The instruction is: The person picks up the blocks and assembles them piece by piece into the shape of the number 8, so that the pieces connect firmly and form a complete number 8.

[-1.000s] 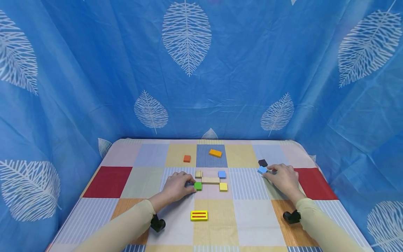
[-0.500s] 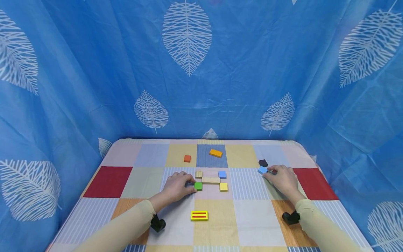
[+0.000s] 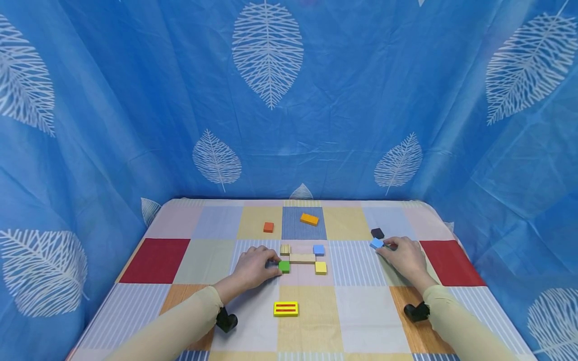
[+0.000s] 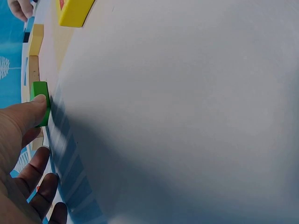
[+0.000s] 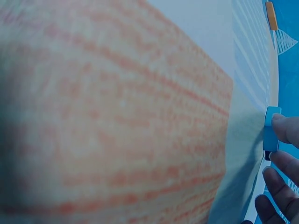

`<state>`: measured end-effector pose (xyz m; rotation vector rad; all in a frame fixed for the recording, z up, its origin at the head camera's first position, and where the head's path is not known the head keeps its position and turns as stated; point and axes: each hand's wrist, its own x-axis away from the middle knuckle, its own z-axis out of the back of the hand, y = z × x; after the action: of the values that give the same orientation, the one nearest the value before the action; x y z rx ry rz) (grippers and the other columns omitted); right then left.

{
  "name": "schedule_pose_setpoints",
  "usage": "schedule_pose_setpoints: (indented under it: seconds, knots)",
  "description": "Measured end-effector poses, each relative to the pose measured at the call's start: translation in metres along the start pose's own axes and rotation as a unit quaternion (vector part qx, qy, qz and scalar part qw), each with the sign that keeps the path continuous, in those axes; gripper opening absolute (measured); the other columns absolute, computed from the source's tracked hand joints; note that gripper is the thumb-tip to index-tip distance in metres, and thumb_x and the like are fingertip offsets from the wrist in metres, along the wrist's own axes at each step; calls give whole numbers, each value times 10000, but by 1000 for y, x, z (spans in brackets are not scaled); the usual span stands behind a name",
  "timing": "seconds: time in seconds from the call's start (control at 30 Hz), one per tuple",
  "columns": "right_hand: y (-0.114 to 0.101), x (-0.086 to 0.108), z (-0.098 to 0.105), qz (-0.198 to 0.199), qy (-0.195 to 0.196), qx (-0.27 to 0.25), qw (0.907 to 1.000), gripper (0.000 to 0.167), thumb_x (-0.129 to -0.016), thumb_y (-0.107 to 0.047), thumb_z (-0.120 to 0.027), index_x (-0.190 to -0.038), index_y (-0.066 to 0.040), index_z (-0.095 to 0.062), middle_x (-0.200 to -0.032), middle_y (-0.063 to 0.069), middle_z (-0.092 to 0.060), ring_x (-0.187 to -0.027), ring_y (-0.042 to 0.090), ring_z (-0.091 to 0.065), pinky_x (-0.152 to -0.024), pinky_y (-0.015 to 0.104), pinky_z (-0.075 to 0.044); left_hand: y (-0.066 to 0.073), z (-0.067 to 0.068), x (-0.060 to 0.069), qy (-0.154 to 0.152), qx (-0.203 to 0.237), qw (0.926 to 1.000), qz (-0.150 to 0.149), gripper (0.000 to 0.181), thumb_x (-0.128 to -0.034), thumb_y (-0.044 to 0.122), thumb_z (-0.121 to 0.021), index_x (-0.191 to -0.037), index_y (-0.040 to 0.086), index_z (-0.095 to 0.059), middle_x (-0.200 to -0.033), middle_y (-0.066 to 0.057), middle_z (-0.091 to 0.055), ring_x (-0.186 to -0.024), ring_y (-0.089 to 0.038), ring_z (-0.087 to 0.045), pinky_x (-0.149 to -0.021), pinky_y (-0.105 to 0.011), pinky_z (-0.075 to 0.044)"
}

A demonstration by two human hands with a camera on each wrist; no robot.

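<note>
While our left hand (image 3: 252,267) pinches the green block (image 3: 284,267) between thumb and finger, we pinch a light blue block (image 3: 376,243) with our right hand (image 3: 407,256).

the desk (image 3: 366,321) is bordered by a curtain (image 3: 343,100) behind and to both sides. at its middle a bar (image 3: 302,258) lies crosswise; about its ends sit the far-left block (image 3: 284,249), far-right block (image 3: 318,249), near-left block (image 3: 284,267) and near-right block (image 3: 320,268). the left hand (image 3: 253,265) is at the near-left block's left side. the front block (image 3: 286,309) lies before this group; the rear-left block (image 3: 268,227) and rear-right block (image 3: 309,219) lie behind it. well apart to the right, the outer block (image 3: 376,243) is at the fingertips of the right hand (image 3: 406,255), with the outermost block (image 3: 377,233) just behind.
</note>
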<state>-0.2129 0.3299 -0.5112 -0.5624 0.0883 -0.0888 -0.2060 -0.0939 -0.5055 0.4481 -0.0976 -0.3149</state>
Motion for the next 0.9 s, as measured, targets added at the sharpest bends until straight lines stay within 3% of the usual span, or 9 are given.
schedule_pose_setpoints:
  seconds: [0.9]
  knots:
    - [-1, -1, -2, -63, 79, 124, 9999, 402, -928, -322, -737, -1180, -10, -707, -1102, 211, -639, -1019, 383, -551, -814, 556, -479, 1, -1, 0, -16, -37, 9999, 99, 254, -866, 366, -821, -1083, 258, -744, -1121, 29, -643, -996, -206, -508, -876, -436, -414]
